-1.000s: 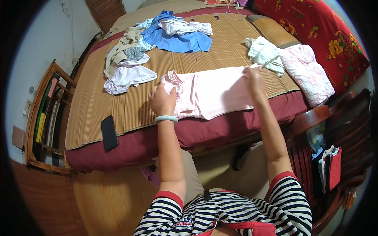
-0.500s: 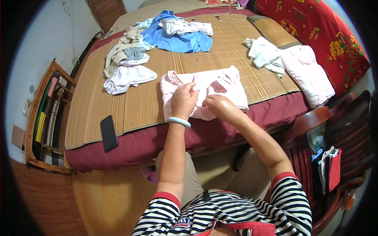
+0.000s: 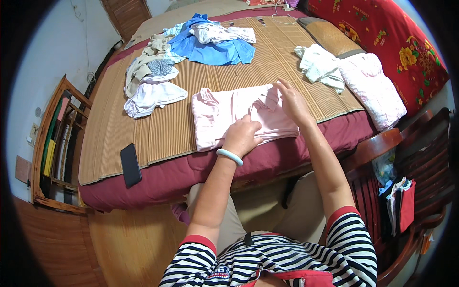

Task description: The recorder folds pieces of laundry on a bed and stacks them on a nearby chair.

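A pale pink garment (image 3: 229, 105), partly folded into a wide rectangle, lies at the near edge of the bed's bamboo mat (image 3: 229, 74). My left hand (image 3: 241, 136), with a pale bangle at its wrist, rests on the garment's near middle; its fingers lie loosely apart on the cloth. At the garment's right side is my right hand (image 3: 295, 104), fingers stretched toward the far right corner. Whether its hidden fingertips touch the cloth cannot be made out. Bunched folds show near both upper corners of the garment.
White garments (image 3: 155, 95) and a blue one (image 3: 210, 50) lie heaped at the far left. A pale green garment (image 3: 319, 67) and a folded pinkish-white bundle (image 3: 373, 88) lie right. A black phone (image 3: 130, 165) sits at the left edge. Folded clothes (image 3: 399, 205) rest on a wooden chair.
My right hand has moved from the garment's middle to its far right corner, fingers straightening. My left hand has come nearer and slightly right, now laid on the cloth.
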A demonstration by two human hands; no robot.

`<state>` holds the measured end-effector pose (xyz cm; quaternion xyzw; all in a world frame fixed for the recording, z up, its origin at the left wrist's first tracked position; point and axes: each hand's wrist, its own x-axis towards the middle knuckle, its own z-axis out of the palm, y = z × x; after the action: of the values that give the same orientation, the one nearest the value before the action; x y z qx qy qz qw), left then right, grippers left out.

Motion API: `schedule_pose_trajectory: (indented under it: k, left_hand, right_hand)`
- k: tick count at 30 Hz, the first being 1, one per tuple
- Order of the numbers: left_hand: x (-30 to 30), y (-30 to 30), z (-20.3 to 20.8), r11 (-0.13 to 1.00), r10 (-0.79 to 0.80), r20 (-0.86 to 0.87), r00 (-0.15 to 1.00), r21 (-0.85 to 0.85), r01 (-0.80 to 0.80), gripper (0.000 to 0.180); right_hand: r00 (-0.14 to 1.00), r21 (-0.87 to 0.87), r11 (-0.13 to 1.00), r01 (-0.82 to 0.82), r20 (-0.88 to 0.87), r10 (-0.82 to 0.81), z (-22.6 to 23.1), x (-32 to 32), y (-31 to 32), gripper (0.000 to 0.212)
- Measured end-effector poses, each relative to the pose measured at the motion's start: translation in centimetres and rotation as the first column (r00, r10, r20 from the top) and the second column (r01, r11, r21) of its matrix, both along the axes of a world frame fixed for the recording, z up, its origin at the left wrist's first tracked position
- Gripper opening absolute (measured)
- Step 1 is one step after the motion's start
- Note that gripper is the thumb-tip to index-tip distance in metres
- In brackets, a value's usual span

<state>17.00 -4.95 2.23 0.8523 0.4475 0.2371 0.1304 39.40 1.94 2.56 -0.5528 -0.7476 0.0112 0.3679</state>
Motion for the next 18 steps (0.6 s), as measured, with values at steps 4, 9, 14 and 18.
schedule_pose_trajectory:
  k: [4, 9, 14, 18]
  left_hand:
    - [0.4, 0.1, -0.1, 1.0, -0.023, -0.033, 0.999, -0.021, 0.022, 0.027]
    - [0.2, 0.5, -0.5, 0.999, -0.016, -0.016, 1.0, -0.034, 0.015, 0.018]
    - [-0.3, 0.2, 0.2, 0.999, -0.043, 0.036, 0.998, -0.004, 0.043, 0.015]
    - [-0.6, -0.2, 1.0, 0.998, -0.047, 0.052, 0.998, -0.035, 0.049, 0.015]
  right_hand:
    - [0.98, 0.112, 0.983, -0.146, 0.154, 0.128, -0.4, 0.6, 1.5, 0.032]
    - [0.997, -0.079, 0.997, -0.018, -0.079, 0.011, 1.0, 1.3, 2.4, 0.031]
    - [0.879, -0.174, 0.985, 0.009, -0.468, -0.09, 1.7, 1.2, 4.4, 0.029]
    - [0.949, -0.097, 0.995, 0.03, -0.309, -0.058, 2.2, -1.4, 6.7, 0.031]
